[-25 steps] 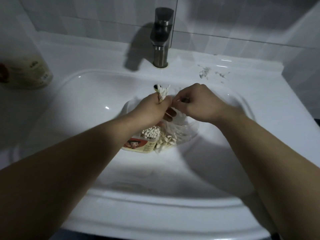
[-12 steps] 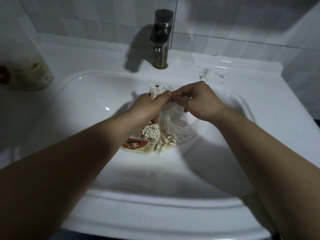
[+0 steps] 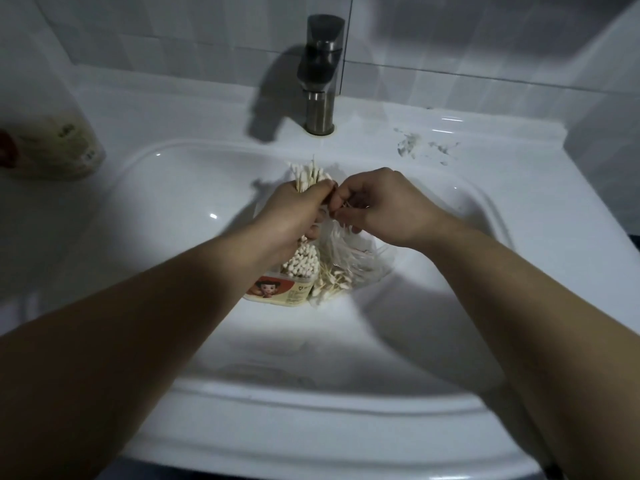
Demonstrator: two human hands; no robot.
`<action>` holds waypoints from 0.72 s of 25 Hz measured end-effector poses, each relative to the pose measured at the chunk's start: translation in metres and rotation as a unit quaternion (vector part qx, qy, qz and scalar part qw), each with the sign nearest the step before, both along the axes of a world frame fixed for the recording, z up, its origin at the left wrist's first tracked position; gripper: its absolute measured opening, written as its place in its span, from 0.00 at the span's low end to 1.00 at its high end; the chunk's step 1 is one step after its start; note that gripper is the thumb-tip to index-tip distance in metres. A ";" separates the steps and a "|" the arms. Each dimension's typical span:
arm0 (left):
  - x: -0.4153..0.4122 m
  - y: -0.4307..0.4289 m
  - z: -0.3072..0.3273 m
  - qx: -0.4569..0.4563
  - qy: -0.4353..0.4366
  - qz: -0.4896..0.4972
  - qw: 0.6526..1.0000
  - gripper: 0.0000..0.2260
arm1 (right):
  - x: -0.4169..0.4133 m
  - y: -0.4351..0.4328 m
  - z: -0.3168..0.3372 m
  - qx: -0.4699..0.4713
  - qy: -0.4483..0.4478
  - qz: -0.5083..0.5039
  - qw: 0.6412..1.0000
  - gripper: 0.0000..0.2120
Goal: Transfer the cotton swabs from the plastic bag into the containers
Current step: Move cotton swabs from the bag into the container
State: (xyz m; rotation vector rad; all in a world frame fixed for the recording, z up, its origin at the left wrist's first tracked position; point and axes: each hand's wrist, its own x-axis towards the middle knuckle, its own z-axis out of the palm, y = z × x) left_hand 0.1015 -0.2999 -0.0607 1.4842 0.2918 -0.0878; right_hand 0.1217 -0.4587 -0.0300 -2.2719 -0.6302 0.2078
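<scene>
A: Where are the swabs?

B: In 3 spots, all down in the white sink (image 3: 166, 209). The left hand (image 3: 294, 211) has its fingers curled tight round a bunch of cotton swabs (image 3: 308, 174). Their white tips fan out above the knuckles, towards the tap (image 3: 320, 74).

A: And the other hand?

B: The right hand (image 3: 384, 206) is curled too, its fingertips meeting the left thumb. It pinches a few stray swabs (image 3: 347, 205) there. Whether it also has hold of some of the bag's film, I can't tell.

A: Where is the bag?

B: The clear plastic bag (image 3: 360, 251) lies crumpled on the bottom of the basin, under the right hand and a little nearer the camera. A heap of loose swabs (image 3: 332, 284) lies inside it at the near end.

A: How many containers?

B: I can make out 1 container (image 3: 277, 294), touching the bag's left side and partly hidden by the left wrist. It has a cream label with a cartoon face. It is packed with upright swabs (image 3: 301, 261), tips up.

A: Anything else around?

B: A pale bottle (image 3: 62, 147) stands on the ledge at the far left, too blurred to read. Some grey smears (image 3: 412, 145) mark the ledge to the right of the tap. Grey wall tiles (image 3: 173, 36) run behind.
</scene>
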 end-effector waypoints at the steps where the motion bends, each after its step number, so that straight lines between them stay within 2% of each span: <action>1: 0.000 0.000 0.000 0.001 -0.002 0.001 1.000 0.10 | -0.001 0.000 0.001 0.000 0.005 0.004 1.000 0.07; 4: 0.001 0.001 -0.002 0.013 -0.011 0.015 1.000 0.13 | -0.004 0.003 0.002 -0.003 0.014 0.012 1.000 0.08; 18: 0.004 0.003 0.002 -0.036 -0.031 0.079 0.996 0.12 | 0.000 0.000 -0.002 -0.026 0.070 0.003 0.997 0.14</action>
